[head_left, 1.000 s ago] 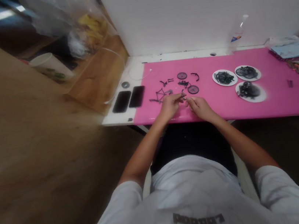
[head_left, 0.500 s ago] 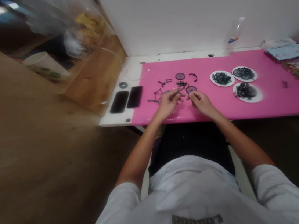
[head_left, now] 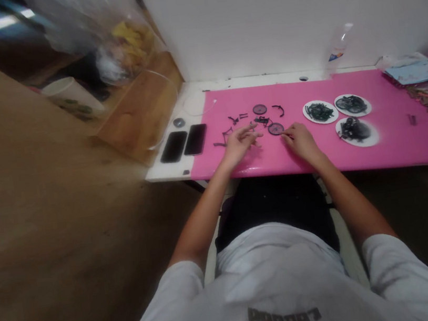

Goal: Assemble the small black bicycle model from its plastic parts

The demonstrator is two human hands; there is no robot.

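My left hand point(head_left: 239, 143) hovers over the small bicycle frame piece point(head_left: 227, 133), its fingers spread and nothing visible between them; it hides part of that piece. My right hand point(head_left: 301, 140) has its thumb and forefinger pinched at the near right rim of a dark spoked toy wheel point(head_left: 276, 129). Whatever the pinch holds, if anything, is too small to make out. Behind the hands lie a second wheel point(head_left: 259, 109), a dark cluster of small parts point(head_left: 261, 120), a curved black piece point(head_left: 279, 110) and small dark bits point(head_left: 234, 120).
Three white plates of dark parts stand to the right: one with thin pieces point(head_left: 320, 121), one with wheels point(head_left: 367, 110), one with mixed bits point(head_left: 370, 141). Two phones point(head_left: 173, 147) lie at the left edge. A clear bottle point(head_left: 340, 41) stands by the wall.
My right hand has drawn back to the right, away from the left one, and down to the wheel's rim. The left hand's fingers have spread from a near pinch.
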